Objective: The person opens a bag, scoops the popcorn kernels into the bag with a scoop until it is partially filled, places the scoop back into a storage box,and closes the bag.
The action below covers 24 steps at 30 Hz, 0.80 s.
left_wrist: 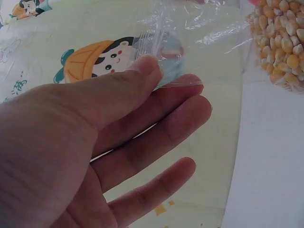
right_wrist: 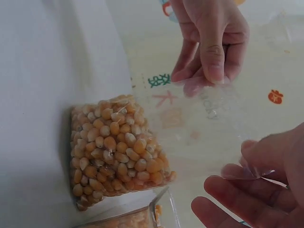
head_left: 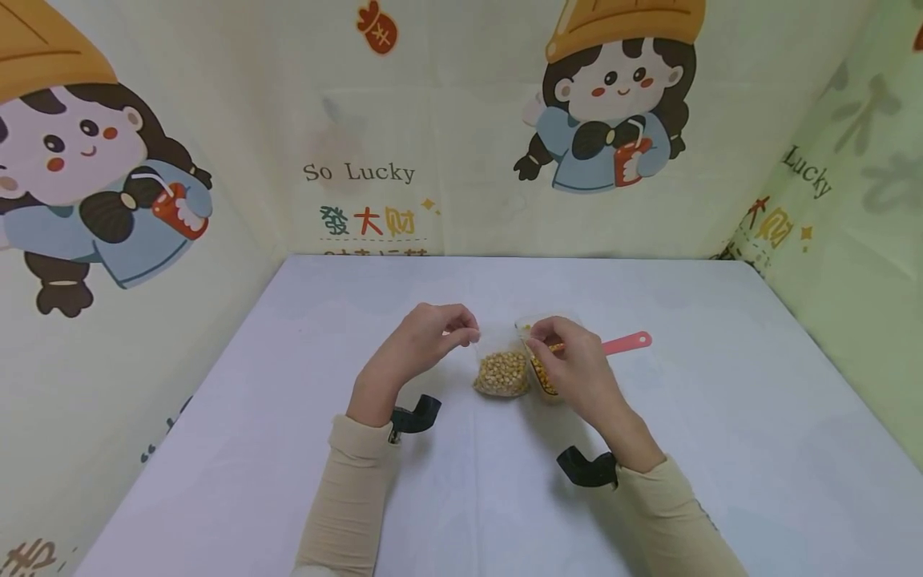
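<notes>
A clear plastic bag (head_left: 502,374) holds dried corn kernels in its lower part and stands on the table. My left hand (head_left: 429,336) pinches one upper corner of the bag between thumb and index finger, the other fingers loosely spread. At the opposite upper corner, my right hand (head_left: 573,365) pinches the film with thumb and fingertip. The see-through upper part of the bag (right_wrist: 199,128) stretches between both hands in the right wrist view. Partly hidden behind the right hand is a clear container (head_left: 552,397) with corn kernels inside.
A pink handle (head_left: 629,343) sticks out to the right from the container, its other end covered by the right hand. The white table (head_left: 447,489) meets a cream cloth backdrop (head_left: 469,208) with printed cartoon figures. A dark wrist mount (head_left: 417,414) sits on each forearm.
</notes>
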Tool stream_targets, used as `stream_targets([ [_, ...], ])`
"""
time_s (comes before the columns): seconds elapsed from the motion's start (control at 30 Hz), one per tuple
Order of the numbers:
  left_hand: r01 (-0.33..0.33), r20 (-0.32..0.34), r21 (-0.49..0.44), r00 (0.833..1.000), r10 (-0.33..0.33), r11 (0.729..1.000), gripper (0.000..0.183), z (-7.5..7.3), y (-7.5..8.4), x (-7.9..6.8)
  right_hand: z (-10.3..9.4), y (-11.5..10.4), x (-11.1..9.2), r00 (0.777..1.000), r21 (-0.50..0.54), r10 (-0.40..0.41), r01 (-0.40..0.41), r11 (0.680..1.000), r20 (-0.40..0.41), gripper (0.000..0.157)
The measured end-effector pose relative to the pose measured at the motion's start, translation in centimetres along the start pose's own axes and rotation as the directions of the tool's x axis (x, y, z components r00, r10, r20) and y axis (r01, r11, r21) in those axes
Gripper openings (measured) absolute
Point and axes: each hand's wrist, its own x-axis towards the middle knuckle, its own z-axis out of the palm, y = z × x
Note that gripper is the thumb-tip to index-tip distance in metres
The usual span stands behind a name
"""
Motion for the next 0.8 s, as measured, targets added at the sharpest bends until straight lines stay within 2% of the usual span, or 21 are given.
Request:
stream_targets([
  [0.2, -0.028, 0.007, 0.084, 1.0, 0.027, 0.996, 0.008, 0.1, 0.4, 0.0, 0.2, 0.0, -0.1, 0.999, -0.041, -0.028, 0.027, 0.999, -0.018, 0.009],
  [0.4, -0.086, -0.016, 0.022, 0.996, 0.086, 0.996, 0.009, 0.5, 0.5, 0.2, 0.1, -0.1, 0.0, 1.0, -0.045, -0.026, 0.026, 0.999, -0.013, 0.009],
  [0.53, -0.097, -0.012, 0.005, 0.995, 0.097, 0.995, 0.009, 0.7, 0.5, 0.3, 0.1, 0.0, -0.1, 1.0, -0.03, -0.015, 0.015, 0.999, -0.009, 0.011],
  [0.7, -0.114, 0.018, 0.015, 0.993, 0.114, 0.993, 0.008, 0.9, 0.7, 0.3, 0.4, 0.1, -0.2, 0.998, -0.009, -0.054, 0.054, 0.999, -0.019, 0.009],
  [0.8, -0.13, 0.009, 0.023, 0.992, 0.13, 0.991, 0.008, 1.1, 0.7, 0.5, 0.6, 0.0, -0.1, 0.995, -0.016, -0.092, 0.092, 0.996, -0.031, 0.007],
])
